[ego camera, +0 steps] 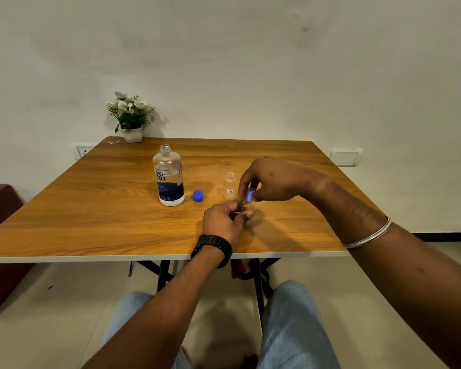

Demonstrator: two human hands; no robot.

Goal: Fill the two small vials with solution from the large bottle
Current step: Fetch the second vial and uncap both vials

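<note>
One loose blue cap (198, 196) between bottle (168, 177) and uncapped vial (230, 186); flowerpot (132, 134) far corner, possibly artificial.

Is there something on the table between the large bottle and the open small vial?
Yes. A loose blue cap lies on the table between the large bottle and the open vial, touching neither.

On the wooden table (91, 209) before you, the large clear bottle (168, 177) stands left of the small blue cap (198, 196). Right of that cap stands an open clear vial (230, 186). Nearer you, your left hand (224, 222) and right hand (266, 179) meet around a second vial (246, 209). The white flowerpot (132, 134) sits at the far left edge.
</note>
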